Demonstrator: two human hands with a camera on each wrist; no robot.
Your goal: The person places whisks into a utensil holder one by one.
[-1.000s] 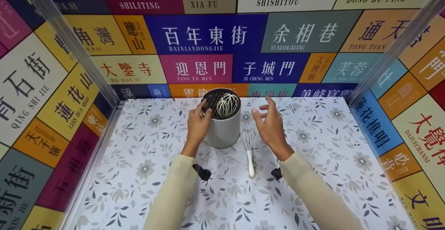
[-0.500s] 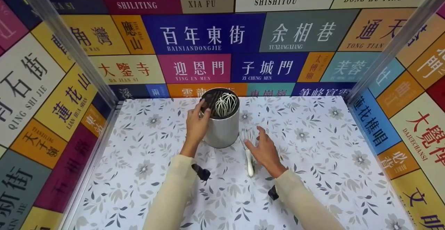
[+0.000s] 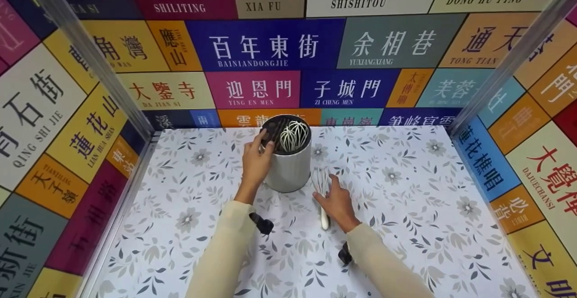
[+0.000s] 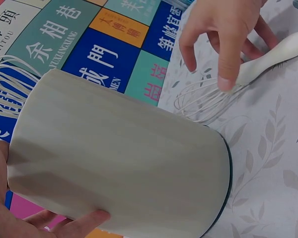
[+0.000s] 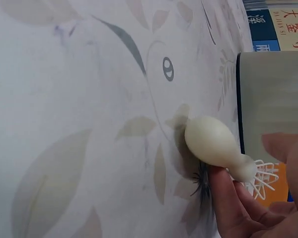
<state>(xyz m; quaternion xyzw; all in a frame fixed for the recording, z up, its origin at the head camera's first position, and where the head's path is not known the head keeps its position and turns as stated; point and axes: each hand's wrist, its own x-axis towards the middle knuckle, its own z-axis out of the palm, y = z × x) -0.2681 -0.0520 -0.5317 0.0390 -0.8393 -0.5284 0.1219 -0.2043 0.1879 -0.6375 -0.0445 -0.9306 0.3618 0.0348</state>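
A light grey cylindrical utensil holder (image 3: 288, 171) with a dark top stands upright on the table. Two white-wired whisks (image 3: 294, 135) stick out of its top, heads up. My left hand (image 3: 257, 160) holds the holder's left side near the rim, fingers bent round it; the left wrist view shows fingertips on its wall (image 4: 119, 144). Right of the holder, a whisk with a white handle (image 3: 324, 220) lies on the table. My right hand (image 3: 336, 203) is over its neck, thumb and fingers straddling it. In the right wrist view fingers touch the handle (image 5: 211, 141), while the thumb looks apart from it.
The table is covered with a white floral cloth (image 3: 189, 253). Panels printed with large characters (image 3: 266, 45) rise behind and at both sides. Clear uprights (image 3: 500, 54) stand at the back corners.
My right hand has come down and toward me, from beside the holder to the lying whisk, and its fingers have drawn closer together. My left hand stays on the holder.
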